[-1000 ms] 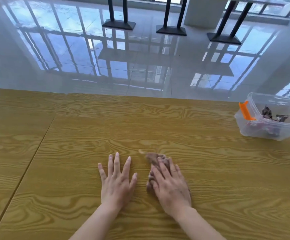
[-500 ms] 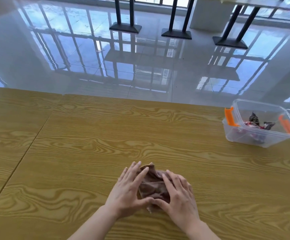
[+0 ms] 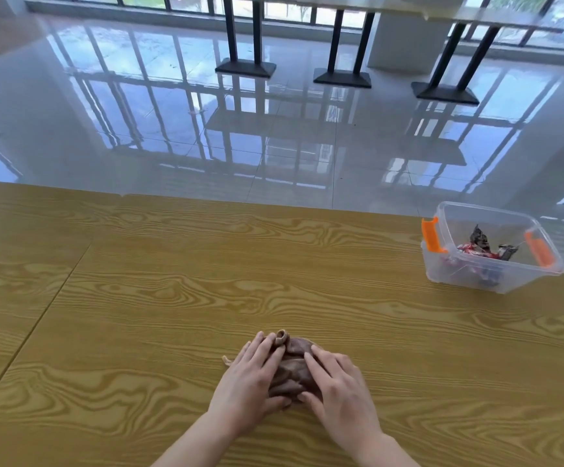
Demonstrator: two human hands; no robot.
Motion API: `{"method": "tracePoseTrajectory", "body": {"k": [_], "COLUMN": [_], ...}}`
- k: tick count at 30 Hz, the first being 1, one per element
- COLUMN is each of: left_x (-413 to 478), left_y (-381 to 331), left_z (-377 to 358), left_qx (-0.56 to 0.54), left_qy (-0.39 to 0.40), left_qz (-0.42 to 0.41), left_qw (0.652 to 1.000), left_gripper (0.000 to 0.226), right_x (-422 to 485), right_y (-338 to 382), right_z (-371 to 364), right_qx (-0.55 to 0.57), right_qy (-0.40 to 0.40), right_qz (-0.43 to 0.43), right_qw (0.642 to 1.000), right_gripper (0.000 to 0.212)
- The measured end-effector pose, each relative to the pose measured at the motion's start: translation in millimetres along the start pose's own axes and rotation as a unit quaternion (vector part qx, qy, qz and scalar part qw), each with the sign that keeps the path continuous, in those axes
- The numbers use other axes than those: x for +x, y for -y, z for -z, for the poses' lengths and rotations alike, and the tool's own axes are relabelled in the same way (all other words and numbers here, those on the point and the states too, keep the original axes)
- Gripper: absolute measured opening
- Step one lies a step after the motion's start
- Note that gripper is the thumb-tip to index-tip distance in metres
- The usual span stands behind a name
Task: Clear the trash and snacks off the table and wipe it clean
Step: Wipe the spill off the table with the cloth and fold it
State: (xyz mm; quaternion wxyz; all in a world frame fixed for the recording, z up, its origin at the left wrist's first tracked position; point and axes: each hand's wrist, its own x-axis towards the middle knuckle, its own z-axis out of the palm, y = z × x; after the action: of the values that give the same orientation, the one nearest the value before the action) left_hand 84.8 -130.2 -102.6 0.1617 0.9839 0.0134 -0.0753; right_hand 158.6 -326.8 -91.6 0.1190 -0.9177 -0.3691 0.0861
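The brown crumpled cloth (image 3: 290, 369) sits on the yellow wooden worktop (image 3: 172, 298). The left hand (image 3: 250, 382) and right hand (image 3: 341, 392) press its sides, each grip cupping it, probably to bunch it up for wiping.

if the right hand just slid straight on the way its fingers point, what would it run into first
The right hand points up and to the left, and its fingers already lie on the bunched brown cloth. Straight on, it would push into that cloth first, then probably meet the left hand cupping its other side.

Brown cloth (image 3: 290, 369) on a yellow wood-grain table (image 3: 172, 298); clear bin (image 3: 489, 251) (orange clips, red and dark wrappers inside).
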Motion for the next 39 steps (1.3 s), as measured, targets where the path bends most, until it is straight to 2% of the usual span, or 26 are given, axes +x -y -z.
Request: {"method": "tracePoseTrajectory", "body": {"k": [6,12,17,26,34,39], "left_x": [-8,-19,-24,-27,-3,18], "left_y": [-2,32,87,220,308,339], "left_z": [-4,8,14,47,83,101], "left_qx": [0.034,0.017,-0.012,0.001,0.002,0.004], "left_qy": [-0.03,-0.076,-0.09,-0.087,-0.048,-0.014], "left_qz": [0.021,0.116,0.147,0.202,0.203,0.207], "left_qw": [0.999,0.99,0.985,0.976,0.978,0.978], "left_gripper": [0.086,0.083,0.074,0.077,0.088,0.088], "right_x": [18,67,122,224,291,318], "right_y": [20,45,80,172,226,247], "right_z": [-3,-13,-29,-62,-80,-81], "right_qx": [-0.004,0.005,0.028,0.012,0.005,-0.002], "right_qy": [-0.025,0.005,0.02,0.019,0.016,0.02], "right_qz": [0.018,0.071,0.127,0.169,0.139,0.1], "right_qw": [1.0,0.997,0.991,0.985,0.99,0.995], "right_gripper": [0.068,0.065,0.061,0.059,0.057,0.058]}}
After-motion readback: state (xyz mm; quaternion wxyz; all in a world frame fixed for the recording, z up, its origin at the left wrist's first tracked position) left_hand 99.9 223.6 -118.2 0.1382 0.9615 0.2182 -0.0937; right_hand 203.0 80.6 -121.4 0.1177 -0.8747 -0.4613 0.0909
